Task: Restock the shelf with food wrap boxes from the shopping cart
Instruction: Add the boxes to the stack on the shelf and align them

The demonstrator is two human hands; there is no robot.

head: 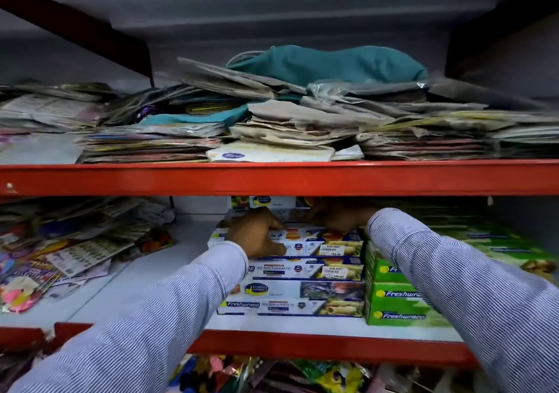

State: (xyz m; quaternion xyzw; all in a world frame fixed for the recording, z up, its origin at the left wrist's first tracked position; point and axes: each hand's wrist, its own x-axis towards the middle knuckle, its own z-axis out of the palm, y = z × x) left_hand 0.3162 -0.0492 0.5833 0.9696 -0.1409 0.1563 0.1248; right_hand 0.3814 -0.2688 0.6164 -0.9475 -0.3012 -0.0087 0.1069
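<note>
A stack of white and blue food wrap boxes (314,268) stands on the middle shelf (272,324), with more boxes behind it (272,203). My left hand (257,232) grips the left end of the top box (329,241), thumb on its front face. My right hand (335,215) rests on the right end of that box, deep under the upper shelf, partly in shadow. Both arms wear striped blue sleeves. The shopping cart is out of view.
Green Freshwrapp boxes (396,296) are stacked right of the white stack. Loose packets and balloon packs (60,250) lie at the shelf's left. The red upper shelf edge (272,178) carries piles of paper bags and a teal cloth (329,63). Colourful packets fill the shelf below.
</note>
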